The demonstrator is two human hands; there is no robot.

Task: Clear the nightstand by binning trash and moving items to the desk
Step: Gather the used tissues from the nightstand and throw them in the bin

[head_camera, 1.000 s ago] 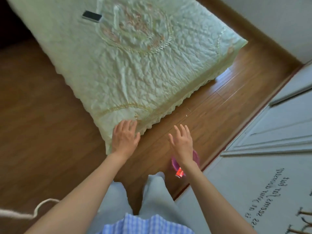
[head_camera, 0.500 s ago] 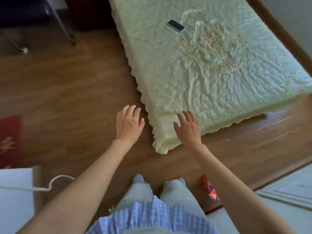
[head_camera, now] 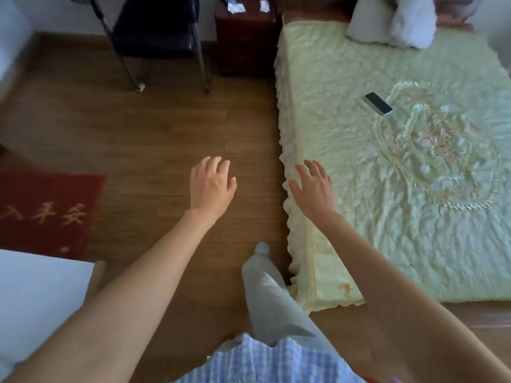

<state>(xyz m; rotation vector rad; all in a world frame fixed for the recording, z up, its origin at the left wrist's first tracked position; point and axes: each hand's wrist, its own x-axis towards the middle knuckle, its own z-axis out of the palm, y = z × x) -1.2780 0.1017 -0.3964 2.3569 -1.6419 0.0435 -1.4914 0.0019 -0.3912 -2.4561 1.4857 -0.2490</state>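
Observation:
A dark red-brown nightstand (head_camera: 244,48) stands at the top of the head view, between a chair and the bed. Crumpled white bits (head_camera: 236,7) lie on its top, partly cut off by the frame edge. My left hand (head_camera: 211,186) is stretched out over the wooden floor, fingers relaxed, holding nothing. My right hand (head_camera: 313,186) reaches out over the near-left edge of the bed, fingers spread and empty. Both hands are far short of the nightstand.
A bed with a pale green quilt (head_camera: 401,175) fills the right side; a phone (head_camera: 378,103) and pillows (head_camera: 390,20) lie on it. A black metal-legged chair (head_camera: 157,31) stands left of the nightstand. A red mat (head_camera: 47,211) and a white surface (head_camera: 36,297) are at the left.
The view has swung left and up from the foot of the bed, bringing the chair and nightstand into sight. Both hands stay outstretched and empty; the pink thing on the floor has left view.

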